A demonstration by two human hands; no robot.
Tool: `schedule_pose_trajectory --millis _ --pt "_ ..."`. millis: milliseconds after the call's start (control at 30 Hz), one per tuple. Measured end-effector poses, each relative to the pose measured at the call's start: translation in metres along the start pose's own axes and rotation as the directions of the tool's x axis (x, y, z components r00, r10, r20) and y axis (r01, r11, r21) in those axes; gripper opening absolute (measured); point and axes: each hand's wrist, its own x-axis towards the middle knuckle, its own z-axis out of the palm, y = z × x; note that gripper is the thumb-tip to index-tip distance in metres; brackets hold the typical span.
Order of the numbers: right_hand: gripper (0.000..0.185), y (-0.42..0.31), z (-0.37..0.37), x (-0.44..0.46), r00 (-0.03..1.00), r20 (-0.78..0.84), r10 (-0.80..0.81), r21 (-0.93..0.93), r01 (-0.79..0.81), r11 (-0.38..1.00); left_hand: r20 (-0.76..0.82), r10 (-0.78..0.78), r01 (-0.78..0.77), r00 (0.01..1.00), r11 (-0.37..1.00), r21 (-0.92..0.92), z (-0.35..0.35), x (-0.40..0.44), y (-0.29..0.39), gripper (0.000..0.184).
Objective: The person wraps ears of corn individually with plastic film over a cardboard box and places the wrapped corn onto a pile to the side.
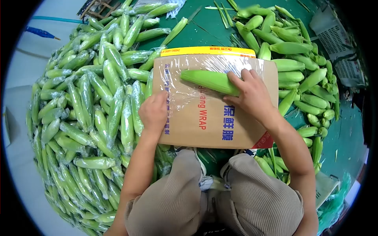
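Note:
An ear of corn in its green husk (210, 81) lies on clear cling film (185, 94) spread over a cardboard box (185, 126) in front of my knees. My right hand (251, 92) is closed around the thicker right end of that ear. At the box's left edge my left hand (153, 112) is curled shut with the film's wrinkled edge at its fingers. A yellow strip with print (204, 51) runs along the far side of the box.
A big heap of film-wrapped corn ears (90, 102) fills the left side. Unwrapped ears (311, 82) are piled at the right. Beyond them stands a pale plastic crate (330, 33). Green plastic (334, 204) lies at the lower right, and loose husk leaves (224, 15) on the green floor.

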Motion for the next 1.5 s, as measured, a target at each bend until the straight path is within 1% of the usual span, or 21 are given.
schedule_pose_trajectory --millis 33,67,133,200,300,333,467,567,600,667,700,733,800,833,900,1000,1067,1133,1233,1367,1500 --pt "0.063 0.0 0.0 -0.001 1.0 0.005 -0.01 -0.002 0.01 1.0 -0.064 -0.039 0.038 0.997 0.999 -0.021 0.003 -0.003 -0.002 0.029" --pt "0.063 0.001 0.0 -0.003 1.0 0.01 -0.014 -0.004 0.015 1.0 -0.034 -0.24 0.234 0.97 0.965 -0.122 -0.001 -0.012 -0.004 0.036" --pt "0.063 0.0 -0.002 -0.008 1.0 0.013 -0.005 0.002 0.005 1.0 -0.045 -0.028 0.024 0.999 0.996 -0.087 -0.018 -0.027 0.005 0.039" --pt "0.064 -0.001 -0.001 -0.006 1.0 0.004 0.017 0.017 -0.017 1.0 0.1 0.118 -0.113 0.988 0.992 -0.058 -0.031 -0.034 0.014 0.042" --pt "0.065 -0.002 -0.003 -0.003 0.999 0.035 0.038 0.014 -0.038 0.999 0.11 0.124 -0.122 0.986 0.992 -0.031 -0.018 -0.022 -0.012 0.044" --pt "0.073 -0.005 -0.006 -0.003 0.997 0.057 0.059 -0.008 -0.058 0.998 0.033 0.217 -0.217 0.976 0.976 -0.006 -0.015 -0.017 -0.012 0.032" --pt "0.071 -0.001 -0.004 -0.007 0.999 0.04 0.027 -0.017 -0.026 1.0 0.046 0.167 -0.171 0.985 0.982 0.084 -0.002 -0.012 0.003 0.014" --pt "0.071 0.0 -0.004 -0.007 1.0 0.007 0.006 0.001 -0.006 1.0 -0.054 -0.098 0.092 0.994 0.99 -0.104 0.01 -0.038 -0.01 0.022" --pt "0.07 0.0 -0.006 -0.006 0.998 0.053 0.025 0.025 -0.026 0.999 -0.095 -0.231 0.194 0.968 0.935 -0.297 0.005 -0.045 -0.001 0.03" --pt "0.067 0.0 -0.001 -0.011 0.992 0.11 -0.055 0.082 0.046 0.996 -0.226 -0.148 -0.034 0.963 0.763 -0.646 0.009 -0.05 0.005 0.036" --pt "0.066 -0.022 -0.018 -0.012 0.944 0.326 0.046 0.084 -0.077 0.993 -0.202 -0.154 -0.036 0.967 0.703 -0.71 0.012 -0.053 0.009 0.036" --pt "0.069 -0.029 -0.018 -0.022 0.942 0.334 -0.013 0.107 -0.024 0.994 -0.104 -0.149 0.031 0.983 0.703 -0.711 0.015 -0.06 0.01 0.037" --pt "0.078 -0.022 0.033 -0.044 0.978 0.093 -0.188 0.402 0.136 0.905 0.152 0.004 0.08 0.988 0.835 -0.544 0.031 -0.077 0.009 0.038" --pt "0.085 -0.022 0.04 -0.047 0.974 0.125 -0.187 0.342 0.135 0.93 0.109 0.263 -0.197 0.959 0.889 -0.413 0.03 -0.062 0.035 0.044" --pt "0.08 -0.015 0.03 -0.044 0.978 0.093 -0.188 0.298 0.152 0.942 -0.037 0.454 -0.446 0.89 0.852 -0.276 0.028 -0.052 0.054 0.045" --pt "0.082 -0.012 0.023 -0.019 0.984 -0.131 -0.123 0.208 0.149 0.967 0.361 0.311 -0.322 0.879 0.946 -0.031 0.016 0.003 0.082 0.044" --pt "0.084 -0.005 0.023 0.004 0.961 -0.261 -0.088 0.118 0.123 0.985 0.323 0.316 -0.354 0.892 0.933 0.065 0.031 0.057 0.081 0.04" --pt "0.084 -0.002 0.01 0.016 0.956 -0.207 -0.207 0.013 0.214 0.977 0.31 0.264 -0.338 0.913 0.916 0.217 0.002 0.112 0.124 0.036" --pt "0.085 0.009 0.007 0.023 0.956 -0.141 -0.256 -0.054 0.251 0.967 -0.053 0.392 -0.375 0.918 0.906 0.197 0.032 0.149 0.104 0.033" --pt "0.087 0.029 0.064 0.06 0.927 -0.313 -0.207 -0.124 0.177 0.976 0.129 0.306 -0.257 0.943 0.919 -0.299 0.043 0.096 0.068 0.046" --pt "0.07 0.012 0.015 0.052 0.992 0.082 -0.1 0.304 0.071 0.95 0.096 0.565 -0.573 0.82 0.808 0.138 0.014 0.052 0.094 0.059"
